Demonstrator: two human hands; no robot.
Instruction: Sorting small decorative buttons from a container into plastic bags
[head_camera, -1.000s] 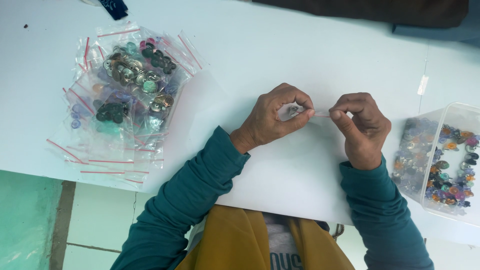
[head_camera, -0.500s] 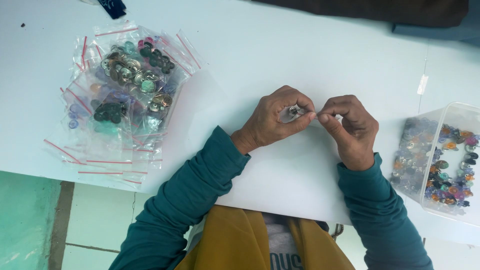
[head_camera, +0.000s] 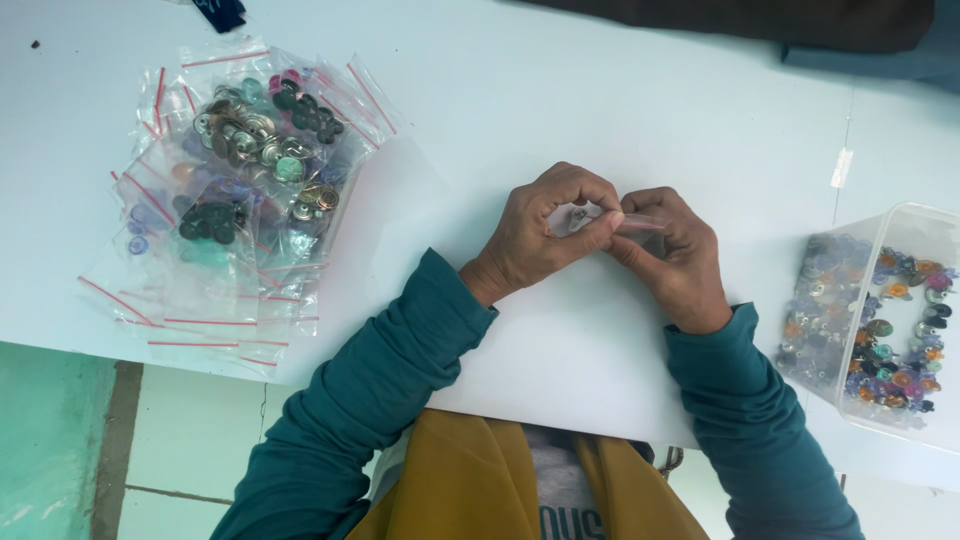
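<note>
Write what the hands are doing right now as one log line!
left hand: pinches small clear plastic bag | right hand: grips same bag | pile of clear red-striped button bags: left | clear plastic button tub: right

- bright, even daylight-like wash over the white worktop (head_camera: 560, 90), slightly cool in tint.
- shadows soft and short, just a faint smudge under the left hand (head_camera: 545, 235) and right hand (head_camera: 672, 255).
- small glints sparkle off the clear bags (head_camera: 235, 190) near the worktop's left edge.
- plastic tub (head_camera: 880, 310) at the right edge looks hazy, its contents softened.
- fine detail between the fingers is smeared, hard to read.
</note>
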